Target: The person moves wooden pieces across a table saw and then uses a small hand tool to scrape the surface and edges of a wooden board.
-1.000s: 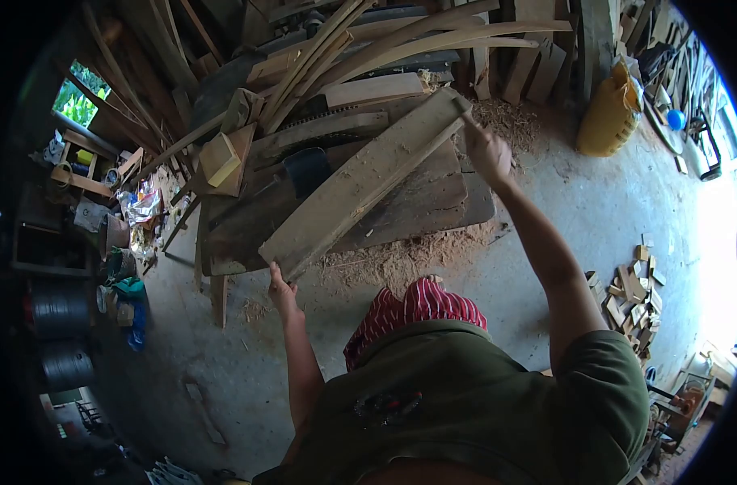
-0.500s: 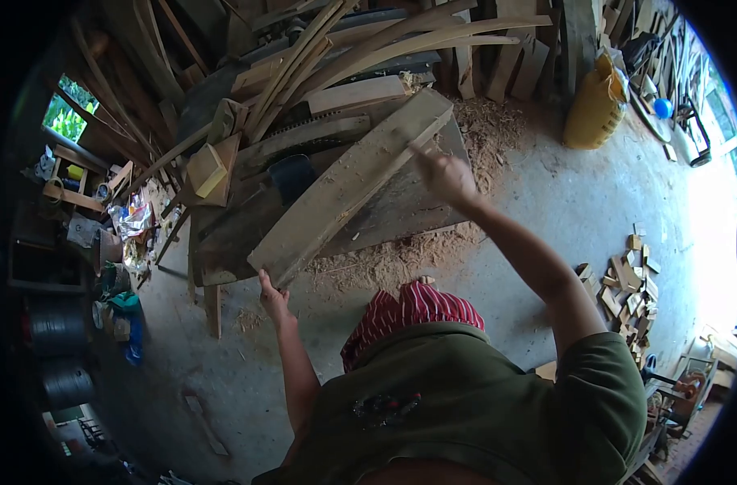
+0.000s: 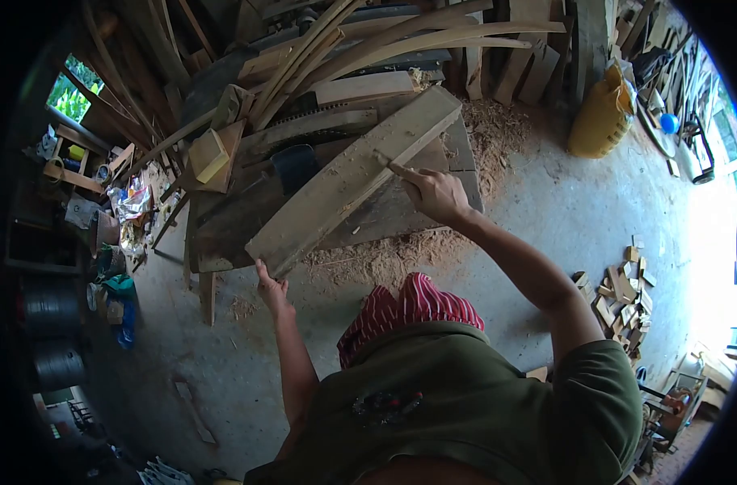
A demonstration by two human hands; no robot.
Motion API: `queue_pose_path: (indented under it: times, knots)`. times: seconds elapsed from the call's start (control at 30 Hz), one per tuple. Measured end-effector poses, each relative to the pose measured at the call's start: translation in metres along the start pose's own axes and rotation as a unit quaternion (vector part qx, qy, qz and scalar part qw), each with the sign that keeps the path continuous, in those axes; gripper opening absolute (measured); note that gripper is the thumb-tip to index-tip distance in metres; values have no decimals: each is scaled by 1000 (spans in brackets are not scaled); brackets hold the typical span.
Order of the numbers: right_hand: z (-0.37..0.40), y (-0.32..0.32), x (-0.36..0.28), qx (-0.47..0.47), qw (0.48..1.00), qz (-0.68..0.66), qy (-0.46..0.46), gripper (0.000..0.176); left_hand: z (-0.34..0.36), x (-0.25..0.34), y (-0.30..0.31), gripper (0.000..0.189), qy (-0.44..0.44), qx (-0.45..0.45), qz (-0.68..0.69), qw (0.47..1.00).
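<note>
Wooden plank: pale brown, flecked with dust and chips; slants from left of centre up to the upper middle of the frame, over the desk, its lower end beyond the front edge.
Left hand: clamped on the lower end of the wooden plank, at the corner.
Right hand: beside the plank's near long edge, index finger stretched over the broad face, other fingers bent in; whether they pinch anything, I cannot tell.
Dark container: on the desk, just left of the plank.
Pale wooden block: on a brown board, left of the container.
Curved wooden strips: fanned across the upper middle of the frame, behind the plank.
Wood shavings: thick along the desk's front edge and on the floor off its right side.
Yellow sack: upright on the concrete floor, upper right.
Blue ball: right of the sack.
Wood offcuts: heaped on the floor, right of the frame.
Clothing: green shirt, red striped garment below it, lower middle.
</note>
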State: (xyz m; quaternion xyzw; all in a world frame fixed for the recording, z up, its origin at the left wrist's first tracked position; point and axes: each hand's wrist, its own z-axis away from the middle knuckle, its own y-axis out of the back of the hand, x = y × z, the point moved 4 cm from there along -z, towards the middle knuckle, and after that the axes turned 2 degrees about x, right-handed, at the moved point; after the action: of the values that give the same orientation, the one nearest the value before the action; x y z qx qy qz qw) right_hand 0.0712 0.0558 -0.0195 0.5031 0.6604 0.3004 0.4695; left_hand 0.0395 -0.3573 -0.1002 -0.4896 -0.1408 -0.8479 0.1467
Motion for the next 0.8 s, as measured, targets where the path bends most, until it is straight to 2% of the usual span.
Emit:
queue_pose_path:
  times: [0.03,0.1,0.13,0.17,0.23,0.3,0.33,0.37,0.4,0.43,0.5,0.57,0.6,0.63,0.7,0.73,0.77,0.8]
  knots:
    - [-6,5,-4,-69,997,-23,-28,40,-2,-2,0,83,-2,1,2,1000]
    - [-25,-11,52,-60,983,20,-170,35,-4,0,2,83,-5,3,5,1000]
    - [-35,-2,73,-23,975,20,-220,34,-3,1,2,84,-8,0,2,1000]
    - [-39,18,74,106,980,48,-164,35,-2,1,1,84,-10,-2,-1,1000]
    - [-34,12,61,29,982,25,-186,38,1,4,3,84,-9,-2,-4,1000]
    - [-17,-5,10,41,971,232,-37,39,0,3,-2,84,-3,-4,-7,1000]
    - [-13,-8,-4,39,971,235,-33,39,-2,3,-2,84,-8,-9,4,1000]
    - [-10,-11,-22,78,990,111,46,39,-2,1,-1,84,-13,-13,13,1000]
    - [-8,-10,-35,117,985,-18,123,39,-2,-2,0,84,-12,-11,14,1000]
    - [-15,0,-37,119,985,-20,125,39,-5,-4,1,84,-5,-13,4,1000]
    - [-43,20,-14,-16,995,60,-72,38,-9,-3,4,84,0,-12,-7,1000]
    - [-58,2,57,50,985,55,-158,42,-9,-4,4,86,-4,-13,-16,1000]
    - [-61,-8,76,82,988,71,-112,46,-8,-5,5,86,-3,-14,-17,1000]
    - [-57,-9,70,84,987,71,-114,46,-9,-6,5,86,-2,-22,-19,1000]
    - [-42,-24,22,-13,986,163,22,52,-11,-3,2,86,-1,-31,-20,999]
    - [-40,-21,-16,-119,964,237,3,58,-10,-3,1,86,-14,-23,-12,1000]
    - [-38,-9,-29,-122,964,236,4,58,-8,-4,2,86,-26,-14,-6,1000]
    - [-38,1,-41,-97,980,173,27,52,-9,-5,3,86,-26,-12,-8,1000]
